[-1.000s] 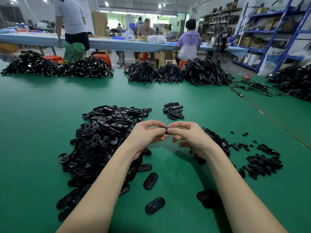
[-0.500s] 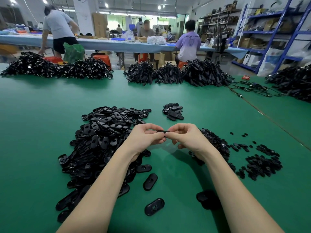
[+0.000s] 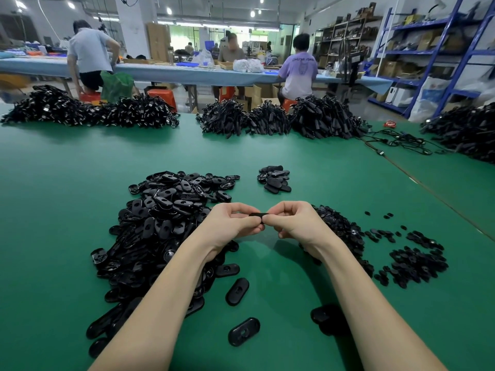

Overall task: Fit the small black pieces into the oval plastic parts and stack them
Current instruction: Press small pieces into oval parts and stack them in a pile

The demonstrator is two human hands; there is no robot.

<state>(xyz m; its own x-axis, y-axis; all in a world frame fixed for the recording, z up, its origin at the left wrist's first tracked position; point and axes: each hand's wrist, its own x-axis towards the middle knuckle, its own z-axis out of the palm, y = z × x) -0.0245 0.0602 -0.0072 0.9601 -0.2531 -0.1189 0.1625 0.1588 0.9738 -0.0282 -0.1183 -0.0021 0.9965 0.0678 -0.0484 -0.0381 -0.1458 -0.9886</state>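
Oval plastic parts [image 3: 166, 223] lie heaped by the hundred at nine o'clock on a green worktable [image 3: 53, 199], the largest mass in a crowded assembly hall. A smaller mound of small black pieces [image 3: 417, 261] spreads at three o'clock, and a little stack of finished ovals [image 3: 274, 179] sits at twelve. Above the table's centre, the left hand [image 3: 230, 226] and right hand [image 3: 292, 223] meet fingertip to fingertip, every finger curled, both pinching one oval part [image 3: 258, 215] held edge-on between them. Over the past second the hands have barely shifted; their grip has only tightened on the part and drawn closer, which suggests the insert is being pressed home rather than newly picked up, so this piece looks nearly ready for the stack. Whether the insert is fully seated cannot be told, as the fingers hide it. Two loose ovals [image 3: 237, 291] lie at six o'clock. Beyond the table, a seated worker's lilac shirt [image 3: 298, 76] bears small lettering, seemingly "CHINA" and a second word too blurred to read.
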